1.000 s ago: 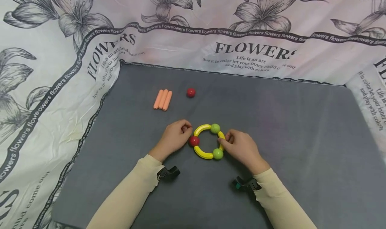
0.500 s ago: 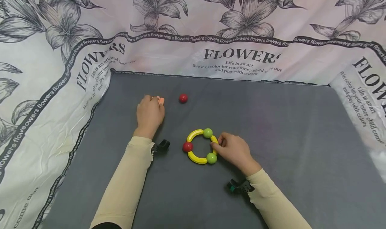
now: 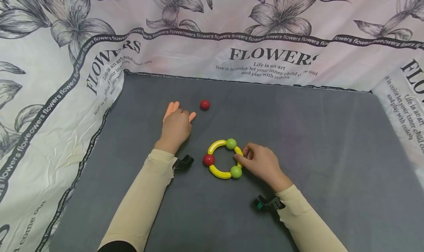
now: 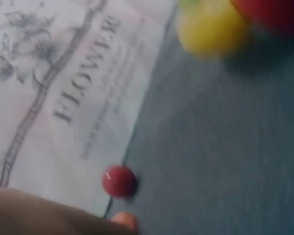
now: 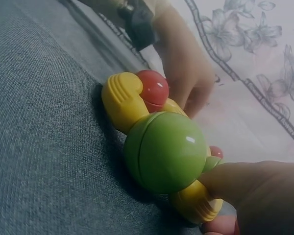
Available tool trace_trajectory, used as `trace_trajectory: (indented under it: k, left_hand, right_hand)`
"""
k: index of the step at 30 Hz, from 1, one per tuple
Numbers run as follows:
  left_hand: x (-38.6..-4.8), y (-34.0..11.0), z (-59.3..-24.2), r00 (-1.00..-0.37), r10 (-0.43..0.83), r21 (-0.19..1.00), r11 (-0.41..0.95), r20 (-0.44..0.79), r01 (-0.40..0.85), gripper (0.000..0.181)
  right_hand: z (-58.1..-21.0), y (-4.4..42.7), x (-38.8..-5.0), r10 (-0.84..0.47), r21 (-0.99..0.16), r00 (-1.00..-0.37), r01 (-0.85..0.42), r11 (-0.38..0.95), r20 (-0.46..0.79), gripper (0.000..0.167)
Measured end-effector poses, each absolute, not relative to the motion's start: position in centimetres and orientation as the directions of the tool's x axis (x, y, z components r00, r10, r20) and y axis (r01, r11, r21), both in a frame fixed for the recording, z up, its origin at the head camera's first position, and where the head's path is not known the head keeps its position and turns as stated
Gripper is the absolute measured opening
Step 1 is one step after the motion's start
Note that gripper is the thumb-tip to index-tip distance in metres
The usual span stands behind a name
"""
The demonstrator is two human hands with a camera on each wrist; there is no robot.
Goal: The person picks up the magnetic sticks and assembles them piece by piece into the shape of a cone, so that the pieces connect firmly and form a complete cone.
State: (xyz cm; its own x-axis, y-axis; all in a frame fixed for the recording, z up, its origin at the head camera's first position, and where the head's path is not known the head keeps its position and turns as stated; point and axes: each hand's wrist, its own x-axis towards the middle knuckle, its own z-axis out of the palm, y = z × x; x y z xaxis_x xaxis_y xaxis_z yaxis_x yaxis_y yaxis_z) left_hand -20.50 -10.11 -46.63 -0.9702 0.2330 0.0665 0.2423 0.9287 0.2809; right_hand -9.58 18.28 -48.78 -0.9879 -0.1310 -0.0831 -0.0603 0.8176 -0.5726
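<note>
My left hand (image 3: 176, 128) is at the upper left of the grey table, pinching an orange stick (image 3: 192, 116) whose end sticks out to the right. Two more orange sticks (image 3: 171, 108) lie partly under that hand. Its fingertips are hidden in the head view. With thumb and finger, my right hand (image 3: 263, 163) pinches the right side of a ring (image 3: 216, 146) of curved yellow pieces, lying on the table. Two green balls (image 5: 166, 152) and a red ball (image 5: 154, 88) join the yellow pieces. A separate red ball (image 3: 205, 104) sits just right of the left hand.
The grey tabletop (image 3: 314, 152) extends to the right of the ring. A white floral sheet (image 3: 185, 56) borders it at the back and left. Both wrists wear black camera mounts (image 3: 183, 163).
My left hand has gone from the ring's left side up to the orange sticks, and one stick now points away from the other two. The right hand has stayed at the ring.
</note>
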Motion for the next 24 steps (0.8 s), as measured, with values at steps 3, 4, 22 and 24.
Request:
trace_trajectory:
  k: [3,4,22,24]
  left_hand:
    - [-19.9,-9.0,-45.9,-0.953,0.297,0.445,0.863,-0.064,0.24,0.023]
    - [-19.6,-8.6,-45.6,-0.941,0.326,0.516,0.824,-0.09,0.236,0.024]
    - [-16.9,-5.3,-44.9,-0.777,0.612,0.832,0.35,0.144,0.43,0.02]
    - [-16.9,-5.2,-44.9,-0.765,0.629,0.824,0.357,0.136,0.44,0.02]
  right_hand:
    - [-48.8,18.4,-9.6,-0.134,-0.583,-0.988,-0.065,0.81,-0.076,0.031]
    - [-48.8,18.4,-9.6,-0.136,-0.585,-0.988,-0.067,0.809,-0.075,0.031]
    - [-48.6,18.3,-9.7,-0.158,-0.598,-0.986,-0.09,0.797,-0.061,0.028]
    - [-48.6,18.3,-9.7,-0.159,-0.598,-0.985,-0.089,0.796,-0.066,0.028]
